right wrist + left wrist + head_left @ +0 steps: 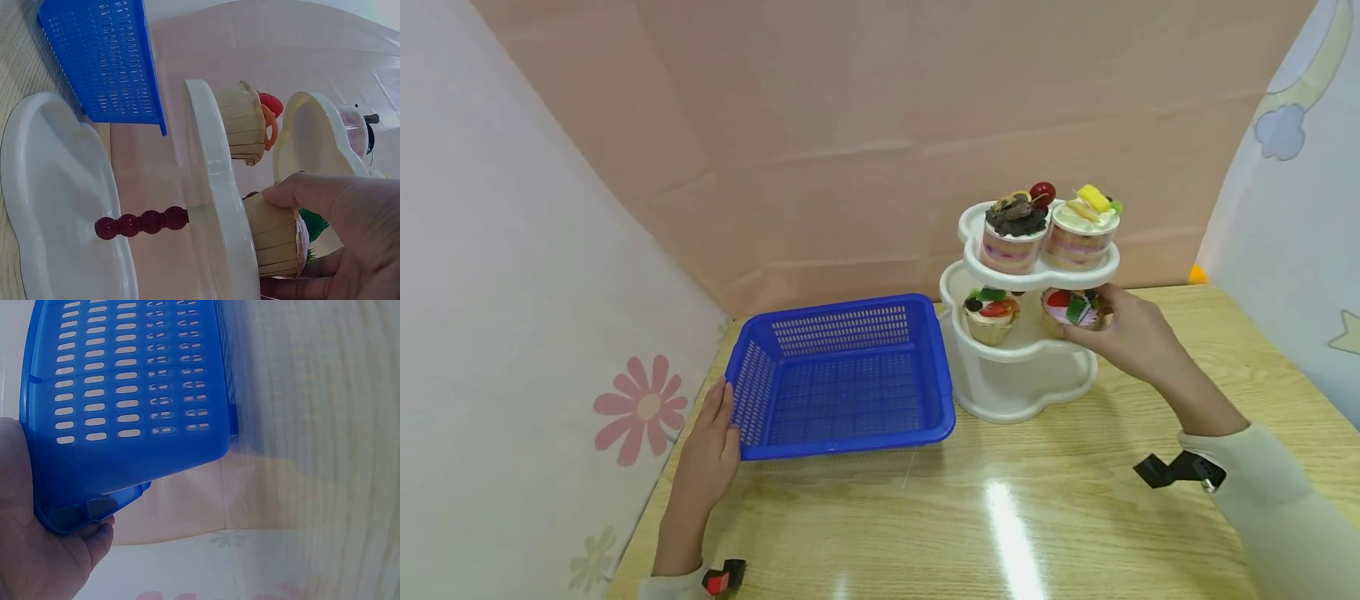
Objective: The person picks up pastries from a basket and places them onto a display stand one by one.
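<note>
Nearest the lens, my left hand (711, 450) lay flat, fingers straight, against the near left corner of the blue basket (850, 377), probably to steady it. Well to its right, my right hand (1123, 333) curled fingers and thumb round a pink-topped cupcake (1073, 310) on the middle tier of the white stand (1026, 367). Beside that grip sat another cupcake (991, 315); two dessert cups (1048, 227) stood above. My fingers hid the cupcake's far side.

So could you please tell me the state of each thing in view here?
blue basket: empty, upright on the table.
left hand: resting against the basket's left wall.
right hand: fingers round the pink cupcake.
white stand: upright, bottom tier empty.
strawberry cupcake: on the middle tier.
two dessert cups: on the top tier.
</note>
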A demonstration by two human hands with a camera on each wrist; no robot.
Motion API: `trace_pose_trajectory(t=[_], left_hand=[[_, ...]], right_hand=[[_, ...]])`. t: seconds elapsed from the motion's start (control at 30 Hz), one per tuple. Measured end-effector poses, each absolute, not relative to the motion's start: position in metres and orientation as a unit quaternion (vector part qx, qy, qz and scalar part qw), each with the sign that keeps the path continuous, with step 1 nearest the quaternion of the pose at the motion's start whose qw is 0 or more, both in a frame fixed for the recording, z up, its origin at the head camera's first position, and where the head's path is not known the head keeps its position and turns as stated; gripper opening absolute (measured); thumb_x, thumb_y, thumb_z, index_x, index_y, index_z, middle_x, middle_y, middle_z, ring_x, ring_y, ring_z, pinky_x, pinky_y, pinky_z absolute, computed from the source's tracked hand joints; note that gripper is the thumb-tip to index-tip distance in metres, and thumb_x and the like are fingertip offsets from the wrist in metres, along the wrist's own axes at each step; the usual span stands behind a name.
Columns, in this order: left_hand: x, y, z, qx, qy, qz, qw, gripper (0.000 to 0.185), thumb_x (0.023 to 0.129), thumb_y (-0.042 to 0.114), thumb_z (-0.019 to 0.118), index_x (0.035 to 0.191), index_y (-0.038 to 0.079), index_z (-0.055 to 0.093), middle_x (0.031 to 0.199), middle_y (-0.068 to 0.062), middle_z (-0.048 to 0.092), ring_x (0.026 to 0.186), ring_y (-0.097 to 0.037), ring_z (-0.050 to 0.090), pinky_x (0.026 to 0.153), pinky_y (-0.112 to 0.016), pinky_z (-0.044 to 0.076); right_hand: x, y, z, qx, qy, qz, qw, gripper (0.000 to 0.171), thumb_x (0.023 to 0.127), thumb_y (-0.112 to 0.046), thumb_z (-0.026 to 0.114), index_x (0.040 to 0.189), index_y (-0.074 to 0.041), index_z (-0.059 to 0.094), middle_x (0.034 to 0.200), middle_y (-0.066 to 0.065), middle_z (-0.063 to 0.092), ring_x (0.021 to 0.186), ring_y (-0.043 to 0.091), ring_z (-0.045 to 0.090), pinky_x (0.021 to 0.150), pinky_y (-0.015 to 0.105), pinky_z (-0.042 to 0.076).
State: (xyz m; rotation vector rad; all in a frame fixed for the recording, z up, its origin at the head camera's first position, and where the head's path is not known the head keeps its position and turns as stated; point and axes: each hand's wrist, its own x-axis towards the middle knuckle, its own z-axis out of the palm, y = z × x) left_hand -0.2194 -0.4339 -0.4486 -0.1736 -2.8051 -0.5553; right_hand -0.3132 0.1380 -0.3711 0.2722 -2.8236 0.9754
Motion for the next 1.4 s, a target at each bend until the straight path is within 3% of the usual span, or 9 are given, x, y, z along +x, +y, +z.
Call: trace_pose_trajectory(t=[0.17, 0.47, 0.73, 0.93, 1.1, 1.23, 1.4], left_hand=[[-0.219, -0.434, -0.448, -0.061, -0.970, -0.191, 0.138, 0.056, 0.104, 0.008, 0.037, 0.156, -0.007, 0.025, 0.167, -0.019, 0.018, 0.152, -0.040, 0.019, 0.119, -0.059, 0.024], [-0.220, -0.434, -0.447, -0.058, -0.971, -0.186, 0.135, 0.057, 0.103, 0.008, 0.036, 0.157, -0.006, 0.024, 0.167, -0.020, 0.018, 0.151, -0.043, 0.021, 0.116, -0.061, 0.027], [-0.226, -0.428, -0.449, -0.069, -0.969, -0.198, 0.127, 0.056, 0.105, 0.011, 0.035, 0.157, -0.006, 0.024, 0.168, -0.017, 0.015, 0.153, -0.039, 0.017, 0.120, -0.057, 0.023], [-0.236, -0.426, -0.446, -0.084, -0.970, -0.200, 0.114, 0.057, 0.105, 0.011, 0.034, 0.157, -0.008, 0.023, 0.168, -0.020, 0.013, 0.153, -0.041, 0.015, 0.120, -0.058, 0.022], [-0.238, -0.431, -0.443, -0.091, -0.973, -0.190, 0.094, 0.059, 0.105, 0.012, 0.037, 0.158, -0.006, 0.020, 0.167, -0.022, 0.011, 0.152, -0.043, 0.014, 0.117, -0.063, 0.023], [-0.235, -0.437, -0.441, -0.095, -0.978, -0.159, 0.098, 0.060, 0.105, 0.013, 0.041, 0.159, -0.005, 0.022, 0.165, -0.026, 0.016, 0.149, -0.049, 0.022, 0.113, -0.067, 0.028], [-0.228, -0.441, -0.436, -0.100, -0.979, -0.117, 0.131, 0.059, 0.104, 0.016, 0.049, 0.157, -0.004, 0.031, 0.160, -0.030, 0.027, 0.136, -0.057, 0.039, 0.104, -0.071, 0.036]], right_hand=[[-0.315, 0.138, -0.373, 0.096, -0.939, 0.322, 0.074, 0.061, 0.091, -0.039, 0.073, 0.131, 0.002, 0.054, 0.106, 0.023, 0.066, 0.090, 0.036, 0.060, 0.065, 0.037, 0.046], [-0.319, 0.137, -0.379, 0.104, -0.931, 0.339, 0.084, 0.066, 0.091, -0.039, 0.075, 0.139, -0.002, 0.050, 0.113, 0.023, 0.063, 0.093, 0.036, 0.056, 0.069, 0.042, 0.044], [-0.313, 0.146, -0.383, 0.105, -0.922, 0.360, 0.097, 0.078, 0.087, -0.040, 0.080, 0.147, -0.004, 0.046, 0.131, 0.028, 0.058, 0.116, 0.046, 0.054, 0.088, 0.062, 0.043], [-0.304, 0.153, -0.387, 0.106, -0.924, 0.354, 0.097, 0.076, 0.091, -0.038, 0.076, 0.149, -0.002, 0.043, 0.126, 0.026, 0.060, 0.102, 0.040, 0.056, 0.070, 0.044, 0.046], [-0.297, 0.153, -0.388, 0.116, -0.921, 0.363, 0.084, 0.076, 0.095, -0.036, 0.071, 0.154, -0.001, 0.037, 0.139, 0.027, 0.054, 0.117, 0.044, 0.054, 0.077, 0.039, 0.053], [-0.292, 0.149, -0.387, 0.116, -0.921, 0.365, 0.072, 0.077, 0.097, -0.039, 0.068, 0.157, -0.003, 0.035, 0.144, 0.024, 0.051, 0.124, 0.041, 0.053, 0.079, 0.034, 0.052], [-0.285, 0.144, -0.388, 0.111, -0.921, 0.368, 0.059, 0.078, 0.099, -0.043, 0.062, 0.159, -0.003, 0.031, 0.150, 0.026, 0.044, 0.130, 0.045, 0.048, 0.090, 0.056, 0.051]])
